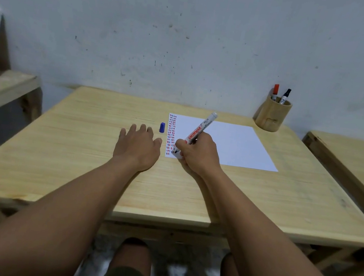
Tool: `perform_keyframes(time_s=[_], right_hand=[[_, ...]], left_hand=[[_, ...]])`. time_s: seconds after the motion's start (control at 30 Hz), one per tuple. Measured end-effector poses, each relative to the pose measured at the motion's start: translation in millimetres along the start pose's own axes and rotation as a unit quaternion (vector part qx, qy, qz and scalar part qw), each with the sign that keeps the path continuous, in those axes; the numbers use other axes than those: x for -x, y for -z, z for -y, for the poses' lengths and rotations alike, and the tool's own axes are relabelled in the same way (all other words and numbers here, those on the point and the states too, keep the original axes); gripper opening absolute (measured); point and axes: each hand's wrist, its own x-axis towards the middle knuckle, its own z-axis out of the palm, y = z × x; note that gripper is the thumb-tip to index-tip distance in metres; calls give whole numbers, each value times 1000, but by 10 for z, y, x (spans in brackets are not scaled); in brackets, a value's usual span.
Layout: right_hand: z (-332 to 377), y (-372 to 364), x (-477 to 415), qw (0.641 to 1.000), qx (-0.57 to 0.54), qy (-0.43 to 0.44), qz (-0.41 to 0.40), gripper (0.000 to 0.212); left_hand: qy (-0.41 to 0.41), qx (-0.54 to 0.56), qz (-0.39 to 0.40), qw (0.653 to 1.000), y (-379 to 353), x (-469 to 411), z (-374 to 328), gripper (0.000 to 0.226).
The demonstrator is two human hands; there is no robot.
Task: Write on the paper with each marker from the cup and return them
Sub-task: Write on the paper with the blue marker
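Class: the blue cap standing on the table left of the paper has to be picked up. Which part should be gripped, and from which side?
Pinch the blue cap across its sides, coming from above. It stands upright on the table, so its side walls are exposed. The left hand lies flat just beside it, so it is probably the better placed; the right hand holds the marker.
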Motion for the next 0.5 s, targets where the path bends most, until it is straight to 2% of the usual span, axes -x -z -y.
perform_keyframes(time_s=[0.17, 0.27, 0.33, 0.43, 0.5], right_hand=[[-1, 0, -4, 1000, -12, -9, -8, 25], [-23, 12, -22, 996, -68, -32, -37, 19], [-32, 28, -42, 992, -111, -49, -43, 20], [-35, 59, -76, 984, -162, -63, -35, 18], [-35, 91, -91, 978, -192, -71, -27, 13]], left_hand=[[5, 7, -6, 1000, -19, -18, 4, 58], [5, 26, -36, 999, 20, 8, -20, 39], [24, 78, -70, 994, 73, 31, -53, 29], [56, 131, -113, 983, 121, -29, -111, 45], [31, 141, -110, 983, 139, -98, -144, 52]])
